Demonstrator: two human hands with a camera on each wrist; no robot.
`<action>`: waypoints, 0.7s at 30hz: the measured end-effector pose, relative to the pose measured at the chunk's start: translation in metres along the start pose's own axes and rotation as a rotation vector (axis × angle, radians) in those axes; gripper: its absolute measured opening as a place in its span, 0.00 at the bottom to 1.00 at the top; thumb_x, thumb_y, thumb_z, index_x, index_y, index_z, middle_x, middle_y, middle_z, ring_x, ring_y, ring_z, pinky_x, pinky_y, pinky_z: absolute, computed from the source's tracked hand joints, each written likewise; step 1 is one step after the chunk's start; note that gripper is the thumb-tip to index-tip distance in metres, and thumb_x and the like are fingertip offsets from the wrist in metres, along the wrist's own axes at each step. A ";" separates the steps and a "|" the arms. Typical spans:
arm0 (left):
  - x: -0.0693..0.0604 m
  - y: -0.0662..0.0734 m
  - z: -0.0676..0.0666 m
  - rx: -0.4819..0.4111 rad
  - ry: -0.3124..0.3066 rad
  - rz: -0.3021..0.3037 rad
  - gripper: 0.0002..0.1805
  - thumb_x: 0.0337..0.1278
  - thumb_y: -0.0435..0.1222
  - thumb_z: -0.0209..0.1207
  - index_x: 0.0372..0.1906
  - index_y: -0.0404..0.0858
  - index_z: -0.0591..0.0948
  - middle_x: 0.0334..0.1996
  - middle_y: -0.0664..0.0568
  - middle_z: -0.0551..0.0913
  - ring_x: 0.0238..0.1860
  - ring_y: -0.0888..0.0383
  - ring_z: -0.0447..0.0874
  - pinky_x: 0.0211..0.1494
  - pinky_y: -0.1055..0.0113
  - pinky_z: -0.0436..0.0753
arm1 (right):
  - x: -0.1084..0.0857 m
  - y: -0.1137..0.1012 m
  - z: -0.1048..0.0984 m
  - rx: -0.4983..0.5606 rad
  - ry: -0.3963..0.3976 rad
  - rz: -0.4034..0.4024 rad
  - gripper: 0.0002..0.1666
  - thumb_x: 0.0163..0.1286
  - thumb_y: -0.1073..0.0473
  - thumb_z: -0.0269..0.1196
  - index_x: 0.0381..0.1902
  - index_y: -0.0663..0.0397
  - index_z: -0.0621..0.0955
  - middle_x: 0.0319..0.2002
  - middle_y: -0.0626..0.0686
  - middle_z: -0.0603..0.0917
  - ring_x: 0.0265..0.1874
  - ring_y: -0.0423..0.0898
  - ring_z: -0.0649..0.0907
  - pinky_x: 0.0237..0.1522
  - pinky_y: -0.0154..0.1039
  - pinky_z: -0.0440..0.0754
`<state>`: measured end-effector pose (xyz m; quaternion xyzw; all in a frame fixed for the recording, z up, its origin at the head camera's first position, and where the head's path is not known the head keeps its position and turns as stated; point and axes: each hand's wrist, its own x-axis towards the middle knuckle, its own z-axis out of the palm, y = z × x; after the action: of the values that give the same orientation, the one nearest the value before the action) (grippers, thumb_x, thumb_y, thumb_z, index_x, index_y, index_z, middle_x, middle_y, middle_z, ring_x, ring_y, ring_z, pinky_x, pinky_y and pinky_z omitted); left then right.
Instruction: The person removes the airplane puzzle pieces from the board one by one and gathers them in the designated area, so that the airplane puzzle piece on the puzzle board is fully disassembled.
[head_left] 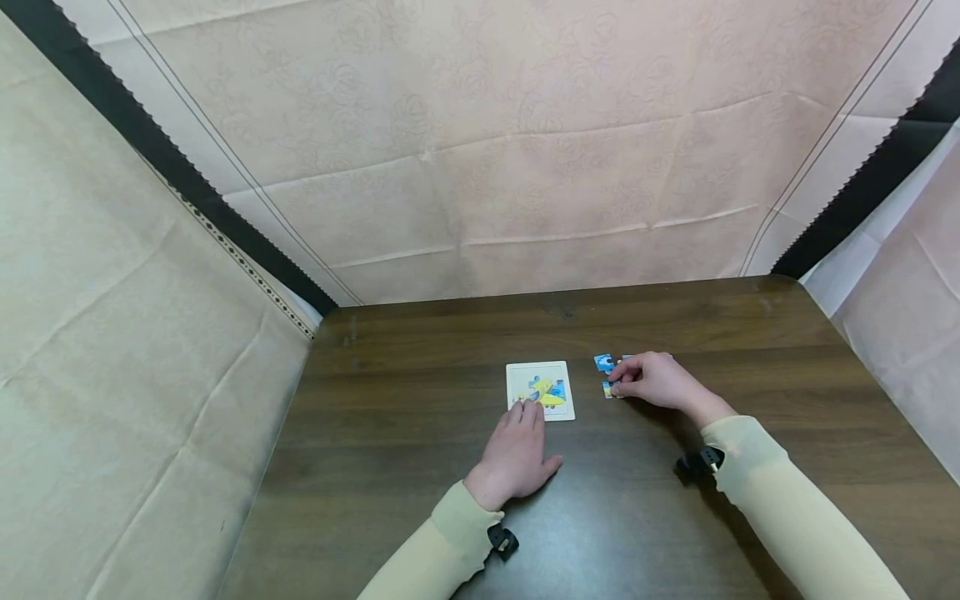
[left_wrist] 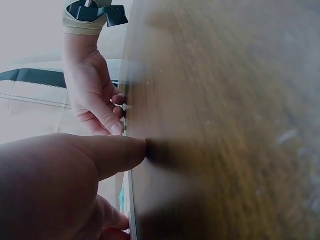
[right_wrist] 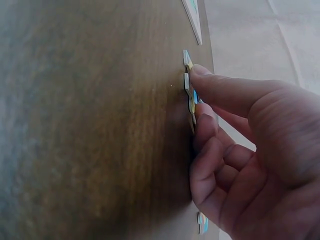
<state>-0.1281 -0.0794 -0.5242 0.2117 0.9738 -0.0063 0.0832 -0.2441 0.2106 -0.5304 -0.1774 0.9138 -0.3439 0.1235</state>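
Note:
A white-framed puzzle board [head_left: 536, 369] with a yellow and blue picture lies on the table. My left hand [head_left: 513, 454] rests its straight fingertips on the board's near edge, its thumb out to the side on the wood. To the right of the board, my right hand [head_left: 660, 385] is over several small puzzle pieces. Its thumb and curled index finger pinch at a puzzle piece [right_wrist: 187, 84] low on the tabletop, and its fingers hide part of it. Another blue piece [head_left: 603, 362] lies just left of those fingers.
The dark brown wooden table [head_left: 420, 358] ends at a pale cloth wall [head_left: 525, 208] behind and on both sides. Near the heel of my right hand lies one more piece [right_wrist: 202, 223]. Both wrists wear black camera mounts [head_left: 504, 542].

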 end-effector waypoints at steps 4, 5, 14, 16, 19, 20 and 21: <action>0.000 0.001 0.001 -0.001 0.010 -0.004 0.49 0.74 0.64 0.57 0.82 0.34 0.63 0.75 0.43 0.67 0.74 0.48 0.65 0.77 0.55 0.68 | 0.002 -0.004 0.001 -0.007 0.031 -0.019 0.06 0.72 0.56 0.75 0.43 0.50 0.91 0.31 0.44 0.87 0.30 0.45 0.80 0.35 0.43 0.79; 0.001 0.001 0.002 -0.003 0.018 -0.005 0.49 0.74 0.64 0.57 0.82 0.34 0.63 0.75 0.43 0.68 0.74 0.48 0.65 0.77 0.55 0.68 | 0.004 -0.006 0.001 -0.013 0.042 -0.027 0.06 0.72 0.55 0.74 0.43 0.50 0.91 0.31 0.44 0.87 0.30 0.45 0.80 0.35 0.42 0.79; 0.010 0.007 0.014 0.043 0.078 -0.049 0.45 0.73 0.65 0.56 0.82 0.41 0.67 0.70 0.45 0.70 0.71 0.47 0.66 0.73 0.52 0.71 | 0.039 -0.048 0.018 -0.008 0.022 -0.142 0.09 0.77 0.53 0.70 0.48 0.48 0.91 0.41 0.44 0.91 0.36 0.44 0.84 0.45 0.48 0.84; 0.011 0.009 0.015 0.043 0.086 -0.055 0.45 0.73 0.65 0.56 0.82 0.43 0.67 0.69 0.46 0.71 0.70 0.47 0.66 0.71 0.51 0.72 | 0.047 -0.057 0.024 -0.012 -0.021 -0.168 0.09 0.77 0.54 0.70 0.50 0.49 0.91 0.43 0.45 0.91 0.37 0.44 0.84 0.47 0.48 0.85; 0.012 0.011 0.013 0.043 0.093 -0.059 0.43 0.73 0.65 0.56 0.82 0.44 0.67 0.67 0.46 0.71 0.68 0.47 0.66 0.69 0.51 0.73 | 0.056 -0.066 0.032 -0.021 -0.073 -0.194 0.10 0.77 0.55 0.70 0.51 0.48 0.91 0.46 0.46 0.90 0.41 0.45 0.85 0.52 0.49 0.86; 0.012 0.012 0.012 0.041 0.097 -0.059 0.43 0.73 0.65 0.56 0.82 0.44 0.68 0.66 0.46 0.71 0.67 0.47 0.66 0.67 0.51 0.74 | 0.058 -0.068 0.034 -0.022 -0.088 -0.198 0.10 0.77 0.55 0.70 0.52 0.49 0.91 0.47 0.47 0.90 0.43 0.45 0.85 0.54 0.50 0.86; 0.012 0.013 0.010 0.036 0.102 -0.060 0.43 0.73 0.64 0.57 0.81 0.44 0.69 0.66 0.46 0.72 0.66 0.47 0.67 0.66 0.51 0.74 | 0.060 -0.070 0.036 -0.020 -0.101 -0.196 0.10 0.77 0.56 0.70 0.52 0.49 0.91 0.48 0.47 0.90 0.44 0.46 0.85 0.56 0.51 0.85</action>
<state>-0.1317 -0.0633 -0.5362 0.1840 0.9824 -0.0157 0.0296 -0.2698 0.1161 -0.5158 -0.2844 0.8880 -0.3358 0.1335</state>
